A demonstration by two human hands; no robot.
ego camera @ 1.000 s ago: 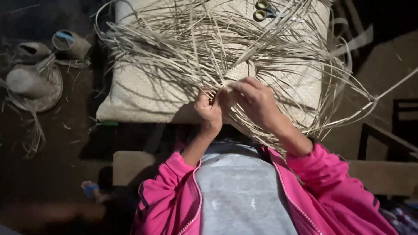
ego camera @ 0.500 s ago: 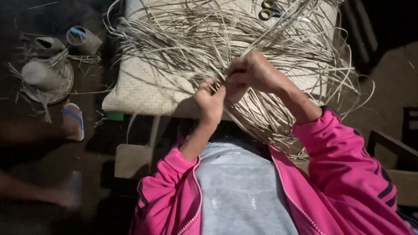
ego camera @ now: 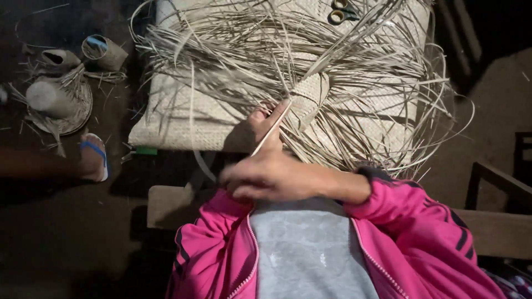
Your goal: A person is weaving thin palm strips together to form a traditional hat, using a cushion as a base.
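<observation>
Weaving palm strips, frame centre.
Your right hand [ego camera: 271, 180] pinches one strip [ego camera: 271, 128]; left hand [ego camera: 260, 119] grips the woven piece [ego camera: 310, 94].

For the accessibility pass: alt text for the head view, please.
A person in a pink jacket pulls one pale strip with the right hand from a small woven piece bristling with loose strips; the left hand steadies it. Scissors lie on a woven mat.
</observation>
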